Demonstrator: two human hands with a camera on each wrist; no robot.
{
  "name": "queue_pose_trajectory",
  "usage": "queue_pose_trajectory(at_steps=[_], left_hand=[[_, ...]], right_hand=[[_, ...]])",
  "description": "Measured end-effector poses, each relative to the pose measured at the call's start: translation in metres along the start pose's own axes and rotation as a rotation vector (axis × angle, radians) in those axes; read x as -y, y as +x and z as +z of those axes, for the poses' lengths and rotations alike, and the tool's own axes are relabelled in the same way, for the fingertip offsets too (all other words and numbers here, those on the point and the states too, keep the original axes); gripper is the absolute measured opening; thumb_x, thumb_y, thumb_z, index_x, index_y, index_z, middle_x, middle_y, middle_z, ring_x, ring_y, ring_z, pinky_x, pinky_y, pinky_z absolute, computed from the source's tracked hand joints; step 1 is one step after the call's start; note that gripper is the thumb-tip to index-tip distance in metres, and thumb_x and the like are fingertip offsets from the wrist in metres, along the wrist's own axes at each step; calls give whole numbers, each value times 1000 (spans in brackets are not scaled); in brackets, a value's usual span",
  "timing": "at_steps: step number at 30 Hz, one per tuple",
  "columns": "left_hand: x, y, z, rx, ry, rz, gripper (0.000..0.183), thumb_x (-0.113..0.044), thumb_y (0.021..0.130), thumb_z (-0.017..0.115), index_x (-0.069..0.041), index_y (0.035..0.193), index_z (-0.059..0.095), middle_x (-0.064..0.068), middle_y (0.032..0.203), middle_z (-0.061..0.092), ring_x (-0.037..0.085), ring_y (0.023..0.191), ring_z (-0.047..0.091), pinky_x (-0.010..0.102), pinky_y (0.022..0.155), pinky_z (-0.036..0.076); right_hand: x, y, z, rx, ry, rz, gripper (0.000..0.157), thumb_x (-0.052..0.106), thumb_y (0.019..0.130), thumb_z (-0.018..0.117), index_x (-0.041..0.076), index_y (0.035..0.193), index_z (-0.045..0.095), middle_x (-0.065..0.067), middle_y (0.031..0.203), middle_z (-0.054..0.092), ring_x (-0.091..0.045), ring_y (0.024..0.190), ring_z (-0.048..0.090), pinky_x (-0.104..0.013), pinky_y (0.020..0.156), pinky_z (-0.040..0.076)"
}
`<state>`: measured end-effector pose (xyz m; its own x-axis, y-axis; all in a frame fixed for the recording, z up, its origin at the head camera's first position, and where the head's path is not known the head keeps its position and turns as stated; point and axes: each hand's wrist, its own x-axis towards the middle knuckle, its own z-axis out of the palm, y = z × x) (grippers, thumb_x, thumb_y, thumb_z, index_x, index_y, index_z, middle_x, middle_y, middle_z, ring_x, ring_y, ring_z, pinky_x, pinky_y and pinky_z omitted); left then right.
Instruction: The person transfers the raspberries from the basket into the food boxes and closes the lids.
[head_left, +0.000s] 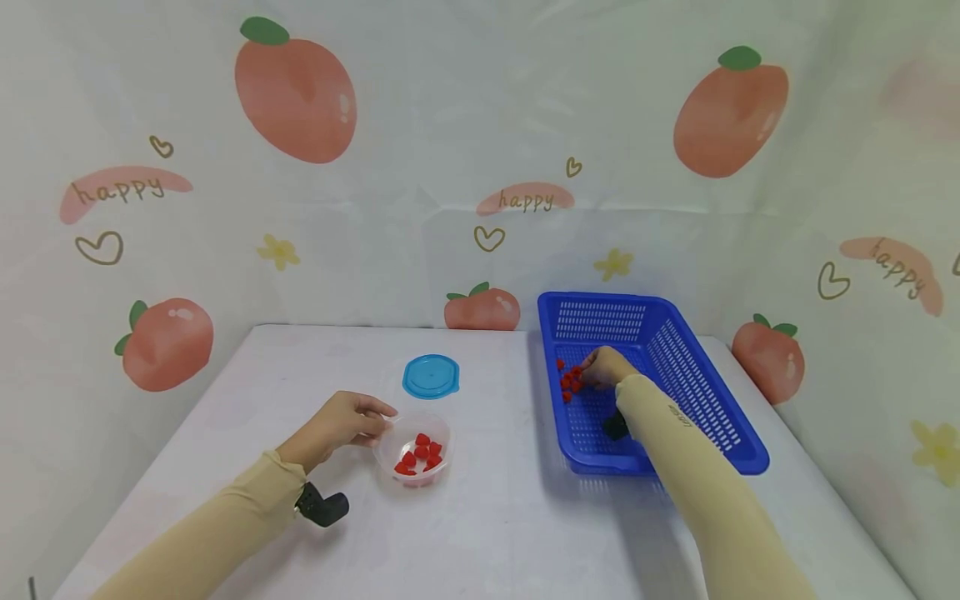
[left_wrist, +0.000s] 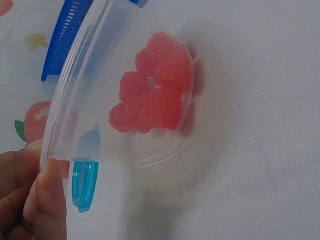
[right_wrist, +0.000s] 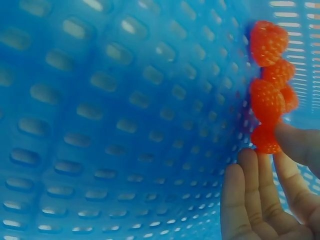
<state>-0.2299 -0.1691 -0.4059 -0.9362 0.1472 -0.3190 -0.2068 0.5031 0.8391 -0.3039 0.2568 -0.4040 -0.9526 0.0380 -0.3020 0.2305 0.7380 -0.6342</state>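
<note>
My left hand (head_left: pixel 347 427) pinches the rim of a round clear plastic container (head_left: pixel 384 450) between thumb and fingers. Several red raspberries (left_wrist: pixel 150 95) lie on its bottom, showing through the wall in the left wrist view. My right hand (head_left: pixel 606 367) reaches down into a blue perforated basket (head_left: pixel 551 333). There, thumb (right_wrist: pixel 300 145) and fingertips close around the lowest raspberry (right_wrist: pixel 266 139) of a small cluster. More raspberries (right_wrist: pixel 267 97) sit beside it on the basket floor, near the left wall.
A blue round lid (head_left: pixel 431 377) lies on the white table (head_left: pixel 495 533) behind the container. The basket stands at the right, its walls rising around my right hand. A fruit-printed white cloth (head_left: pixel 420 125) hangs behind the table.
</note>
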Motion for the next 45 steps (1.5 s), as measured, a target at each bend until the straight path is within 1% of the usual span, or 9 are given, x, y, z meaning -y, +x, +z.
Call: queue_pose_trajectory(at_steps=[5, 11, 13, 15, 20, 26, 34, 40, 45], left_hand=[[0, 0, 0, -5, 8, -4, 26, -9, 86, 70, 0, 110, 69, 10, 91, 64, 16, 70, 60, 27, 69, 59], [-1, -1, 1, -7, 6, -8, 26, -9, 86, 71, 0, 110, 69, 10, 91, 64, 17, 71, 60, 27, 69, 59], [-1, -1, 1, -8, 10, -7, 26, -9, 86, 70, 0, 110, 69, 10, 91, 64, 16, 71, 60, 26, 69, 59], [-1, -1, 1, -8, 9, -5, 26, -9, 86, 70, 0, 111, 69, 10, 91, 64, 17, 71, 60, 27, 69, 59], [-1, -1, 1, -9, 10, -5, 26, -8, 86, 70, 0, 110, 69, 10, 90, 65, 16, 71, 61, 27, 69, 59], [-2, -1, 1, -6, 3, -5, 25, -8, 86, 70, 1, 110, 69, 10, 90, 65, 16, 70, 61, 26, 69, 59], [1, 0, 1, -12, 13, -6, 26, -9, 86, 70, 0, 111, 69, 10, 90, 64, 16, 71, 61, 26, 69, 59], [2, 1, 0, -6, 7, 2, 26, -9, 87, 70, 1, 111, 69, 10, 91, 65, 16, 71, 61, 27, 69, 59], [2, 1, 1, -10, 13, 4, 26, -10, 86, 71, 0, 110, 69, 10, 91, 65, 16, 71, 61, 27, 69, 59]], right_hand=[[1, 0, -2, 3, 4, -20, 18, -1, 84, 64, -6, 101, 62, -12, 96, 61, -22, 86, 58, -31, 72, 56], [4, -4, -9, 25, 22, -45, 21, 2, 86, 63, -6, 106, 61, -16, 101, 63, -22, 87, 61, -35, 79, 58], [7, -8, -12, 30, 45, -58, 22, 2, 87, 63, -7, 108, 61, -16, 100, 64, -22, 87, 62, -38, 82, 57], [10, -12, -15, 33, 82, -77, 23, 1, 89, 61, -8, 110, 59, -18, 101, 65, -27, 90, 64, -40, 87, 56], [17, -18, -19, 54, 170, -125, 23, 3, 93, 59, -9, 113, 58, -21, 108, 64, -35, 101, 62, -45, 95, 52], [25, -27, -27, 54, 243, -129, 27, 6, 94, 60, -8, 116, 58, -18, 110, 64, -22, 94, 64, -37, 92, 54], [35, -43, -37, 61, 341, -193, 35, 12, 98, 56, -8, 125, 52, -21, 125, 57, -20, 106, 60, -33, 98, 51], [44, -50, -41, 71, 444, -240, 37, 12, 98, 56, -9, 128, 49, -17, 122, 56, -6, 97, 60, -29, 98, 51], [52, -62, -40, 74, 525, -276, 40, 11, 98, 56, -10, 130, 46, -10, 118, 56, -3, 96, 61, -26, 96, 51]])
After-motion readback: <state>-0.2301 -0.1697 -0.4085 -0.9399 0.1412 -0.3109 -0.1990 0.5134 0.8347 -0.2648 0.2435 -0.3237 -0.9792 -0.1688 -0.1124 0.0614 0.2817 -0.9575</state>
